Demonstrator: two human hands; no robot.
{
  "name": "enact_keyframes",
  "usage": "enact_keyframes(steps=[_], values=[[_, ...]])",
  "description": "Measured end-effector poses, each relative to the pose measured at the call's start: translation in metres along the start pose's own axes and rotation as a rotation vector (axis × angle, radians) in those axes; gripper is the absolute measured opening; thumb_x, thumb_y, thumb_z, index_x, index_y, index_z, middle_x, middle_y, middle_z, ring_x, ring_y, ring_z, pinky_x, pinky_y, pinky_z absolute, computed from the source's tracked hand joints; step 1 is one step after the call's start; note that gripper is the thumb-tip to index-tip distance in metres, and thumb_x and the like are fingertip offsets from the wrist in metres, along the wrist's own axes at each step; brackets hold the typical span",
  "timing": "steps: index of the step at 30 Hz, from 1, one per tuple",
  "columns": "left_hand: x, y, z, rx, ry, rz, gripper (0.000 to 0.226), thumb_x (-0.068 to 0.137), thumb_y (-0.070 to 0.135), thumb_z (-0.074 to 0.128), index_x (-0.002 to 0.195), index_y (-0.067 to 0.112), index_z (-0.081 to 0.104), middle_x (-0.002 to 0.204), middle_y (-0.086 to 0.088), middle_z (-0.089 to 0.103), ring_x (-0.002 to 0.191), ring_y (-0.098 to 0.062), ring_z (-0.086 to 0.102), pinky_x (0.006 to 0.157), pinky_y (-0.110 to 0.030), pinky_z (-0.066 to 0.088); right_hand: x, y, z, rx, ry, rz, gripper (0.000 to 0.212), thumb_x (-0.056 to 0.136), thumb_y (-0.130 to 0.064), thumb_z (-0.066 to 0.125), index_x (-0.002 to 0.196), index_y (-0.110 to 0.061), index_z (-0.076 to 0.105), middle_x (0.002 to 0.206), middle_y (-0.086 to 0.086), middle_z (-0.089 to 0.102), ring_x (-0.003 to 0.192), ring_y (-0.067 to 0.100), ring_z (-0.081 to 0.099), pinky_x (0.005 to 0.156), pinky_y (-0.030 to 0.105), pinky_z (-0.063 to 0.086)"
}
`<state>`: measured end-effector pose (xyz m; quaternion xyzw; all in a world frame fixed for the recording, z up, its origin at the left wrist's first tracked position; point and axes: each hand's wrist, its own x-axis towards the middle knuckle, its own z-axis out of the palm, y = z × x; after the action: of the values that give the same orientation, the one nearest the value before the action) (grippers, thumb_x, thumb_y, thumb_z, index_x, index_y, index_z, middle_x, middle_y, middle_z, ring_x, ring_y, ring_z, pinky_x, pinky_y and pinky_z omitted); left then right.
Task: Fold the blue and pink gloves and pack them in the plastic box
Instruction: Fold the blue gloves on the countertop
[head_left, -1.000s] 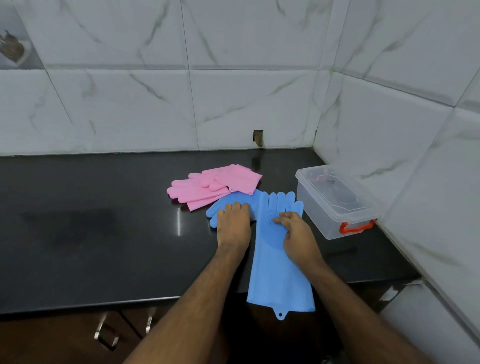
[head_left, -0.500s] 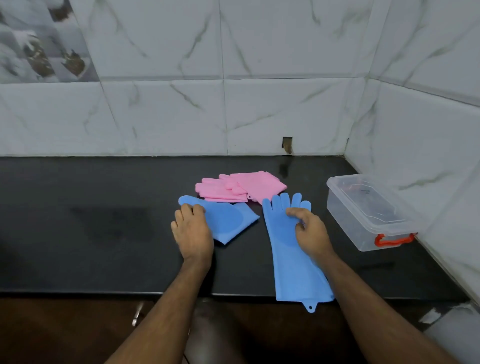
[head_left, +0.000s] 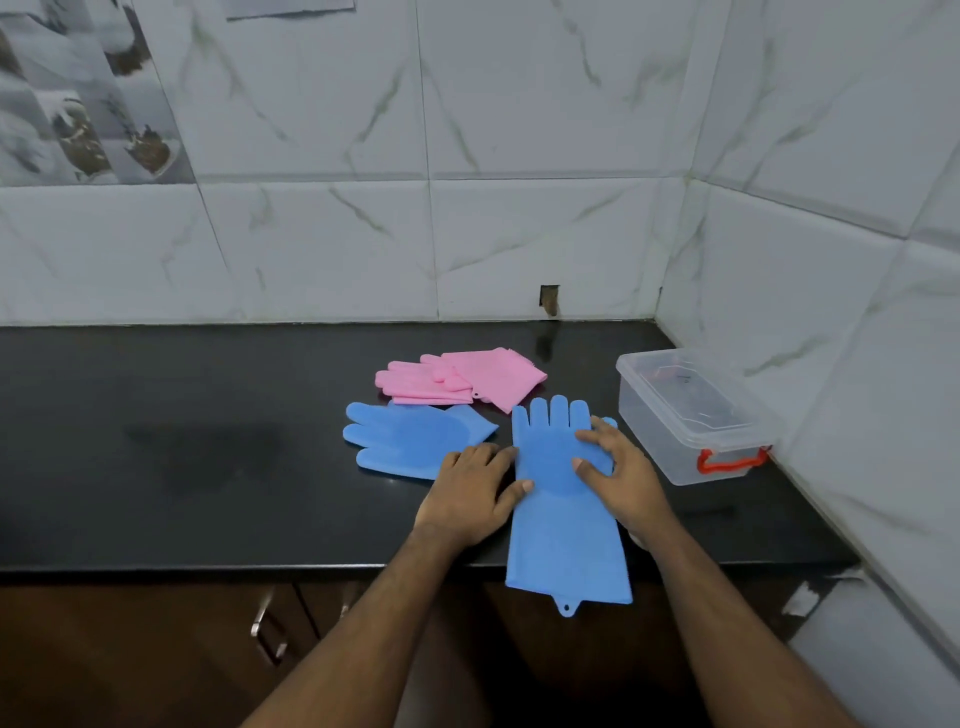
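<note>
A long blue glove (head_left: 563, 540) lies flat on the black counter (head_left: 182, 467), fingers pointing to the wall, its cuff hanging over the front edge. My right hand (head_left: 618, 475) rests on its palm area with fingers spread. My left hand (head_left: 475, 493) lies at its left edge, thumb touching the glove. A second blue glove (head_left: 410, 439), folded, lies to the left with its fingers pointing left. The pink gloves (head_left: 457, 382) lie behind, folded over each other. The clear plastic box (head_left: 691, 415) with a red latch stands at the right.
White marble-tiled walls close the back and the right side, meeting in a corner behind the box. Brown cabinet doors with metal handles (head_left: 265, 623) sit below the counter's front edge.
My left hand left the folded blue glove and moved right to the edge of the long glove. My right hand stayed on the long glove. The camera tilted and shifted.
</note>
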<state>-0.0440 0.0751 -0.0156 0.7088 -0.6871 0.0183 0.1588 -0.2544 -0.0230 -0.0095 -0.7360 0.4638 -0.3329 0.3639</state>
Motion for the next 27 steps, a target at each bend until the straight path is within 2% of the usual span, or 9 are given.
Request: enact_keyframes(steps=[3,8,11,13,17,20,22,25,27], values=[[0.005,0.011,0.005,-0.033,-0.044,0.012,0.064,0.1,0.067,0.03,0.155,0.035,0.035,0.139,0.002,0.047,0.131,-0.017,0.042,0.11,-0.04,0.032,0.001,0.008,-0.011,0.005,0.049,-0.007,0.033,0.098,-0.009,0.063,0.129,-0.022,0.065,0.158,-0.004,0.042,0.142,0.02,0.044,0.116,0.043,0.041],[0.008,0.008,0.005,-0.164,-0.006,0.034,0.053,0.097,0.064,0.044,0.137,0.031,0.058,0.125,0.011,0.053,0.119,-0.009,0.047,0.103,-0.036,0.034,0.023,0.005,-0.011,-0.144,0.021,-0.08,0.038,0.099,0.009,0.049,0.121,-0.013,0.069,0.15,0.003,0.051,0.14,0.021,0.047,0.118,0.032,0.036],[0.007,0.008,0.005,-0.166,0.049,0.053,0.055,0.097,0.066,0.041,0.129,0.028,0.063,0.118,0.013,0.055,0.114,-0.007,0.048,0.1,-0.035,0.037,0.033,0.001,-0.008,-0.244,0.019,-0.082,0.038,0.1,0.007,0.046,0.124,-0.012,0.068,0.149,0.003,0.052,0.134,0.019,0.051,0.114,0.028,0.038],[0.011,0.006,0.004,-0.125,0.09,0.055,0.054,0.099,0.063,0.039,0.133,0.027,0.059,0.122,0.01,0.053,0.116,-0.009,0.047,0.101,-0.035,0.036,0.037,-0.001,-0.003,-0.363,-0.017,-0.066,0.036,0.101,0.0,0.049,0.131,-0.013,0.063,0.146,0.006,0.053,0.125,0.018,0.054,0.108,0.025,0.041],[0.026,0.0,0.002,-0.02,0.212,-0.065,0.036,0.101,0.037,0.049,0.133,0.021,0.055,0.131,0.001,0.051,0.12,-0.019,0.05,0.101,-0.035,0.04,0.042,-0.022,0.014,-0.794,-0.006,-0.144,0.047,0.096,-0.014,0.065,0.142,-0.018,0.055,0.151,0.006,0.048,0.143,0.025,0.041,0.118,0.037,0.033],[0.03,-0.002,0.006,0.078,0.258,-0.302,0.036,0.1,0.032,0.053,0.131,0.015,0.055,0.136,-0.006,0.053,0.125,-0.025,0.05,0.102,-0.037,0.041,0.045,-0.041,0.039,-0.604,-0.079,-0.233,0.037,0.099,-0.005,0.057,0.135,-0.012,0.062,0.135,0.005,0.06,0.121,0.02,0.059,0.105,0.031,0.047],[0.03,-0.007,0.008,0.092,0.283,-0.44,0.036,0.101,0.039,0.054,0.125,0.013,0.058,0.131,-0.008,0.055,0.121,-0.026,0.051,0.101,-0.038,0.041,0.04,-0.046,0.055,-0.419,-0.123,-0.21,0.032,0.102,-0.007,0.051,0.13,-0.01,0.065,0.127,0.004,0.063,0.115,0.019,0.062,0.1,0.029,0.048],[0.03,-0.013,0.011,0.113,0.256,-0.501,0.028,0.104,0.041,0.048,0.114,0.018,0.06,0.117,-0.003,0.057,0.108,-0.022,0.051,0.094,-0.036,0.041,0.032,-0.043,0.073,-0.343,-0.007,-0.189,0.025,0.102,-0.01,0.049,0.113,-0.005,0.07,0.113,0.005,0.066,0.107,0.021,0.063,0.093,0.036,0.051],[0.031,-0.013,0.01,0.133,0.251,-0.488,0.019,0.106,0.031,0.044,0.112,0.02,0.059,0.115,-0.001,0.058,0.106,-0.02,0.051,0.092,-0.035,0.04,0.031,-0.041,0.078,-0.425,0.015,-0.205,0.025,0.102,-0.009,0.046,0.106,-0.004,0.071,0.108,0.006,0.065,0.101,0.023,0.063,0.086,0.039,0.053]])
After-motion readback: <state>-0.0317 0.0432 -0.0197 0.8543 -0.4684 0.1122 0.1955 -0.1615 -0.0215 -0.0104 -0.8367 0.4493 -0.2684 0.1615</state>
